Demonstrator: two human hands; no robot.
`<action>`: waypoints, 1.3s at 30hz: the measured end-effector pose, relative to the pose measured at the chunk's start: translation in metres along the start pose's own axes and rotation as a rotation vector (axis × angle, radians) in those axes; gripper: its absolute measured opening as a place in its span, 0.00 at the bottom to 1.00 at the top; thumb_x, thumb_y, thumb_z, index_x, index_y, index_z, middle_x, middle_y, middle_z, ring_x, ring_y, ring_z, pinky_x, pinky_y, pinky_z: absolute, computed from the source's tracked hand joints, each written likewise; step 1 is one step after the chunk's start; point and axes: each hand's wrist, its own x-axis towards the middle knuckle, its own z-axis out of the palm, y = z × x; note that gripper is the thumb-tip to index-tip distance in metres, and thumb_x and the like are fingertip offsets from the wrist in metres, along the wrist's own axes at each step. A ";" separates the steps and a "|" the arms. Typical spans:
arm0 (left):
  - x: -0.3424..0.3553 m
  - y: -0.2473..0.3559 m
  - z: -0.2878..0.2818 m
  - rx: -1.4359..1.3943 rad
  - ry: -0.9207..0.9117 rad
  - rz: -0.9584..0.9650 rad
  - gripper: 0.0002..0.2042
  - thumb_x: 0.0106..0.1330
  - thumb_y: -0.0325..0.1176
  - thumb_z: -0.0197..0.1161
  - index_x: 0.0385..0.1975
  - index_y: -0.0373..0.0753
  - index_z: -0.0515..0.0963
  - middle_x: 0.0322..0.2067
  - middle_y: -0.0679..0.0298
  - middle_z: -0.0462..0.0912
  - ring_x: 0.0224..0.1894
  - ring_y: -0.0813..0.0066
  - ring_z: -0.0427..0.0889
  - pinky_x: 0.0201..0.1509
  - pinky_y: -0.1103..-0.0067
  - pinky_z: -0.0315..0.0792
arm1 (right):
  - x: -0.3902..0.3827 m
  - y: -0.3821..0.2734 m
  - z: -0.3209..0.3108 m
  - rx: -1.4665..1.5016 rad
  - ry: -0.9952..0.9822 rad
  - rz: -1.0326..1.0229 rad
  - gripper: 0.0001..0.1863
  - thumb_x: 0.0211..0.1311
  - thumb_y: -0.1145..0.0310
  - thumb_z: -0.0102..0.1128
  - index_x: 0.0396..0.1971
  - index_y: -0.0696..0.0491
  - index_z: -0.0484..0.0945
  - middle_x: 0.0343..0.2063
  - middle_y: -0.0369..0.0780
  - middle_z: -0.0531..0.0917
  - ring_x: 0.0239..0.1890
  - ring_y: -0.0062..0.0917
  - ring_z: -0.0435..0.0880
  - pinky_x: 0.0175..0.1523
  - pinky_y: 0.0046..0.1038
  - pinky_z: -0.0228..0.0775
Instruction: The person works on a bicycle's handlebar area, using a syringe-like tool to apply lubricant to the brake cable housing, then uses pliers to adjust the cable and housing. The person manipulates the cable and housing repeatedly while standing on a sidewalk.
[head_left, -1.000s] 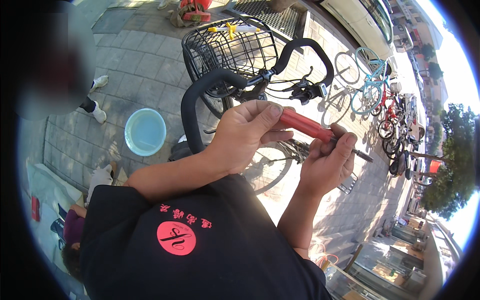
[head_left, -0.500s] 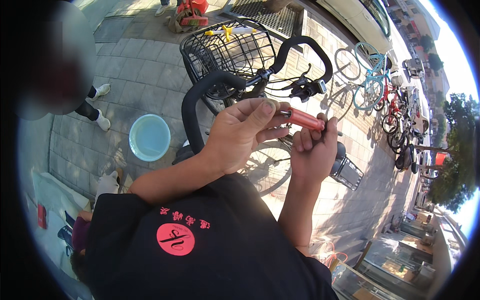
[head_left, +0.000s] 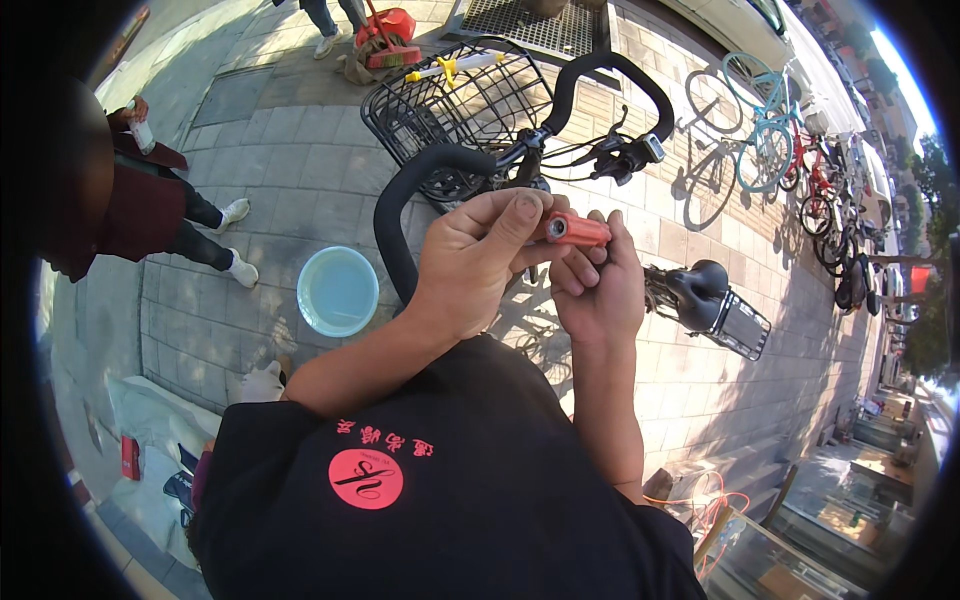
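Observation:
My right hand (head_left: 603, 290) pinches a red, slightly see-through screwdriver handle (head_left: 582, 232) by its far end. The handle lies across, with a dark round hole in a metal end turned partly toward me. Close against that end, my left hand (head_left: 462, 265) has its thumb and fingers pressed together; whatever they pinch is hidden behind the thumb. Both hands are up in front of my chest. Just beyond them stands a bicycle with black padded handlebars (head_left: 398, 215) and a black wire basket (head_left: 455, 110).
A pale blue basin (head_left: 338, 292) sits on the paving at left, near a person holding a bottle (head_left: 141, 130). The bicycle's saddle (head_left: 697, 292) is to my right. A red dustpan (head_left: 392, 24) and broom lie far off; parked bicycles (head_left: 765, 150) line the right.
The red handle has turned, bringing its hollow end more toward me. Metal seen earlier at that end no longer shows. My view has shifted, and more of the person at left is visible.

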 end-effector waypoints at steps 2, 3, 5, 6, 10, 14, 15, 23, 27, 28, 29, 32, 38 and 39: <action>-0.001 -0.002 0.000 0.056 0.014 0.018 0.18 0.82 0.41 0.60 0.54 0.30 0.81 0.54 0.51 0.86 0.57 0.61 0.88 0.60 0.70 0.86 | -0.003 -0.001 0.003 -0.055 -0.023 -0.071 0.17 0.86 0.54 0.47 0.39 0.52 0.73 0.21 0.27 0.67 0.17 0.13 0.63 0.22 0.21 0.55; -0.001 -0.003 0.000 0.082 0.030 0.022 0.19 0.82 0.43 0.58 0.54 0.31 0.80 0.55 0.50 0.86 0.59 0.58 0.87 0.60 0.69 0.86 | -0.006 -0.002 0.005 -0.096 0.052 -0.114 0.18 0.86 0.54 0.48 0.40 0.53 0.74 0.21 0.28 0.67 0.18 0.14 0.63 0.23 0.21 0.56; 0.002 -0.005 0.000 -0.040 0.061 -0.047 0.19 0.83 0.45 0.56 0.55 0.32 0.80 0.56 0.51 0.86 0.60 0.57 0.87 0.61 0.68 0.86 | -0.021 -0.004 0.009 -0.338 0.044 -0.386 0.21 0.86 0.52 0.49 0.44 0.58 0.77 0.21 0.30 0.68 0.18 0.16 0.64 0.24 0.23 0.58; 0.004 -0.005 -0.001 -0.101 0.083 -0.082 0.20 0.83 0.46 0.55 0.55 0.33 0.79 0.56 0.51 0.86 0.61 0.56 0.87 0.61 0.67 0.86 | -0.030 -0.007 0.011 -0.416 0.050 -0.507 0.24 0.85 0.50 0.50 0.46 0.60 0.78 0.21 0.32 0.69 0.19 0.18 0.64 0.26 0.25 0.60; 0.009 -0.006 -0.001 -0.181 0.147 -0.261 0.21 0.84 0.49 0.52 0.56 0.35 0.79 0.57 0.52 0.86 0.61 0.56 0.86 0.61 0.66 0.86 | -0.048 -0.008 0.024 -0.931 0.063 -0.986 0.25 0.83 0.52 0.57 0.42 0.64 0.83 0.23 0.34 0.78 0.20 0.12 0.71 0.24 0.17 0.58; 0.007 -0.008 0.001 -0.204 0.093 -0.348 0.21 0.85 0.49 0.50 0.55 0.36 0.79 0.57 0.53 0.85 0.59 0.60 0.88 0.61 0.65 0.86 | -0.046 -0.012 0.031 -1.070 0.077 -1.000 0.26 0.80 0.51 0.62 0.40 0.65 0.85 0.20 0.33 0.77 0.19 0.10 0.70 0.24 0.15 0.57; 0.004 -0.009 0.001 -0.211 0.086 -0.364 0.21 0.85 0.49 0.50 0.55 0.36 0.79 0.57 0.53 0.85 0.58 0.60 0.88 0.61 0.65 0.87 | -0.045 -0.015 0.031 -1.114 0.096 -0.969 0.26 0.79 0.51 0.63 0.40 0.65 0.85 0.19 0.33 0.76 0.19 0.10 0.70 0.24 0.15 0.57; 0.000 -0.013 -0.003 -0.213 0.019 -0.327 0.19 0.85 0.44 0.53 0.58 0.33 0.78 0.58 0.52 0.84 0.60 0.60 0.87 0.62 0.66 0.86 | -0.017 -0.040 0.015 -0.671 0.206 -0.658 0.25 0.81 0.52 0.61 0.38 0.65 0.83 0.17 0.31 0.69 0.16 0.16 0.67 0.22 0.21 0.58; -0.004 -0.013 -0.004 -0.092 -0.015 -0.251 0.17 0.83 0.37 0.56 0.61 0.32 0.78 0.59 0.53 0.84 0.61 0.61 0.86 0.61 0.67 0.86 | -0.007 -0.042 0.000 -0.514 0.176 -0.548 0.24 0.82 0.52 0.57 0.41 0.63 0.80 0.17 0.32 0.66 0.16 0.17 0.64 0.22 0.23 0.57; -0.005 -0.013 -0.004 -0.047 -0.020 -0.236 0.16 0.83 0.35 0.57 0.61 0.32 0.78 0.59 0.54 0.84 0.61 0.61 0.86 0.61 0.67 0.87 | -0.005 -0.041 -0.003 -0.486 0.162 -0.522 0.23 0.83 0.52 0.55 0.42 0.62 0.79 0.18 0.31 0.66 0.17 0.16 0.62 0.23 0.23 0.56; -0.006 -0.013 -0.003 -0.036 -0.017 -0.211 0.16 0.83 0.34 0.58 0.61 0.31 0.78 0.58 0.55 0.84 0.60 0.63 0.87 0.60 0.69 0.87 | -0.003 -0.041 -0.006 -0.442 0.143 -0.478 0.23 0.83 0.52 0.55 0.42 0.61 0.79 0.19 0.31 0.66 0.17 0.16 0.61 0.23 0.23 0.55; -0.006 -0.010 -0.002 0.000 -0.020 -0.156 0.16 0.82 0.32 0.60 0.61 0.29 0.79 0.55 0.56 0.86 0.58 0.67 0.88 0.58 0.72 0.88 | 0.000 -0.037 -0.012 -0.341 0.089 -0.370 0.21 0.84 0.53 0.54 0.42 0.58 0.77 0.20 0.28 0.65 0.18 0.14 0.59 0.23 0.23 0.54; -0.007 -0.007 -0.003 0.265 -0.060 -0.033 0.16 0.79 0.34 0.64 0.59 0.31 0.80 0.55 0.56 0.86 0.58 0.65 0.88 0.55 0.72 0.88 | -0.002 -0.032 -0.016 -0.328 0.091 -0.322 0.21 0.85 0.51 0.51 0.43 0.56 0.76 0.20 0.28 0.65 0.18 0.15 0.60 0.24 0.23 0.55; -0.008 -0.007 -0.003 0.299 -0.061 -0.009 0.15 0.79 0.33 0.64 0.58 0.31 0.80 0.55 0.56 0.87 0.57 0.65 0.88 0.55 0.72 0.88 | -0.003 -0.032 -0.015 -0.335 0.082 -0.326 0.21 0.85 0.51 0.50 0.43 0.56 0.76 0.20 0.28 0.65 0.18 0.15 0.60 0.24 0.23 0.56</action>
